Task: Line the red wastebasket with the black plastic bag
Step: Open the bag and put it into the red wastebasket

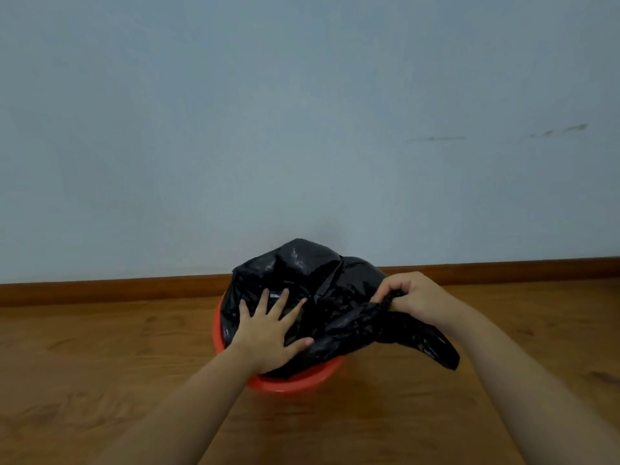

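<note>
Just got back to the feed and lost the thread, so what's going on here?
A person is fitting a black bag into a red wastebasket standing on a wooden floor by a wall. The left hand lies flat and open on the bag, pressing it over the basket. The right hand grips a bunched end of the bag off to the side. The bag is puffed up above the rim, not yet lining it.

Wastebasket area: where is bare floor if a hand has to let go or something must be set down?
Bare wooden floor lies left of the red wastebasket up to the skirting board, and more to its right beyond the right hand. It is crowded over the basket: the black plastic bag billows there under the left hand.
</note>
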`<state>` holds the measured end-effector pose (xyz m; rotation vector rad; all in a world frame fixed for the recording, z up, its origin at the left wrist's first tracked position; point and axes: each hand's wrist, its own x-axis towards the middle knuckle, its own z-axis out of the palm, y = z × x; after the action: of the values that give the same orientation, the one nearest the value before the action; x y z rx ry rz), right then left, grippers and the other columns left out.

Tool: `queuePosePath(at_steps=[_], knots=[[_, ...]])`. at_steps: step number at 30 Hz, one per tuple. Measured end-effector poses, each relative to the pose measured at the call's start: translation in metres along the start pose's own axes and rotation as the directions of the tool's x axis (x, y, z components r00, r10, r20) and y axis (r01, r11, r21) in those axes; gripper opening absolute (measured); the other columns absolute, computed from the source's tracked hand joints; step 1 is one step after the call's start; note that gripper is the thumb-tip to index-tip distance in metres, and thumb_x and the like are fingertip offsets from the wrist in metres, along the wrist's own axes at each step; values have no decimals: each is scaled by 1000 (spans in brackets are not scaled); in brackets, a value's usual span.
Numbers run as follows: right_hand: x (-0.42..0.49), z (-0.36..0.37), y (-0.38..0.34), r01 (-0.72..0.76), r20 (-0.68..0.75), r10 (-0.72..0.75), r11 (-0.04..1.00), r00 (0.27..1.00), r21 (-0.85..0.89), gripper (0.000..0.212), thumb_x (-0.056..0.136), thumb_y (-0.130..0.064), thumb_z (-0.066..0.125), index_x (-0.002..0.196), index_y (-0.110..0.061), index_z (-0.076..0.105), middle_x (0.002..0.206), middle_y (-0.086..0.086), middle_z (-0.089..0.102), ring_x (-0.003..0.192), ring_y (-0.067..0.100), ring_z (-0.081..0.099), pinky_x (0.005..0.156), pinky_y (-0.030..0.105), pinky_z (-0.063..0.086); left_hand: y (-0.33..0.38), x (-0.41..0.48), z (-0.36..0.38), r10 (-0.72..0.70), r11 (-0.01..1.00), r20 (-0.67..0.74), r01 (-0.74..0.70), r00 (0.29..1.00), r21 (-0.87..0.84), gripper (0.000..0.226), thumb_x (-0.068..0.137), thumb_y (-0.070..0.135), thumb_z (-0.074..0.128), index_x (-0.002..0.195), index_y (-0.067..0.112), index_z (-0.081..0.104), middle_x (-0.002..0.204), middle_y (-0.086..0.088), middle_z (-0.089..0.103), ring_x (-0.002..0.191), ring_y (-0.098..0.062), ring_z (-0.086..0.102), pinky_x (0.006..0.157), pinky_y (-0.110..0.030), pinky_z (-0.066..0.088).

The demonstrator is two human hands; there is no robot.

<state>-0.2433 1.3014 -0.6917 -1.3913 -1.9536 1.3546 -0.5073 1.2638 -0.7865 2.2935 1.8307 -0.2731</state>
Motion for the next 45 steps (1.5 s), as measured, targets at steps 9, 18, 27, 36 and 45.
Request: queuePosePath(at_steps=[9,18,27,36,45], knots=[[-1,-21,-6,-126,326,177,977,929,-172,19,80,-5,61,82,-21,71,91,0,73,90,16,66,82,32,52,-10,-16,-20,45,999,-199,-39,979,34,85,71,73,-13,143,30,3,154,-1,15,142,-24,6,113,-50,4],[52,40,-32,218,-74,-231,964,970,-149,27,80,-38,65,106,-32,60,114,-9,56,109,5,51,91,20,38,-42,-32,-31,-227,974,-403,198,887,-112,57,91,49,16,142,22,21,151,-14,22,139,-31,19,108,-54,22],[111,87,-1,85,-63,-142,836,988,-541,85,77,-54,61,142,-36,11,154,1,9,139,23,9,111,53,13,-56,-32,-14,-354,906,-409,201,841,-371,50,95,32,35,141,19,22,135,-10,43,118,-25,44,88,-38,48],[99,115,14,314,130,-310,674,942,-669,79,79,-60,53,141,-41,8,154,-6,8,141,18,-4,111,51,-4,-60,-27,-6,-498,739,-395,141,772,-658,46,92,27,47,135,15,38,111,-6,50,100,-19,50,82,-26,40],[83,125,29,295,257,-162,689,953,-662,83,78,-63,50,140,-42,0,155,-1,2,140,18,-9,110,53,-2,-41,-28,-22,-495,552,-313,15,811,-834,29,92,28,47,118,20,56,107,3,57,98,-8,50,82,-26,41]])
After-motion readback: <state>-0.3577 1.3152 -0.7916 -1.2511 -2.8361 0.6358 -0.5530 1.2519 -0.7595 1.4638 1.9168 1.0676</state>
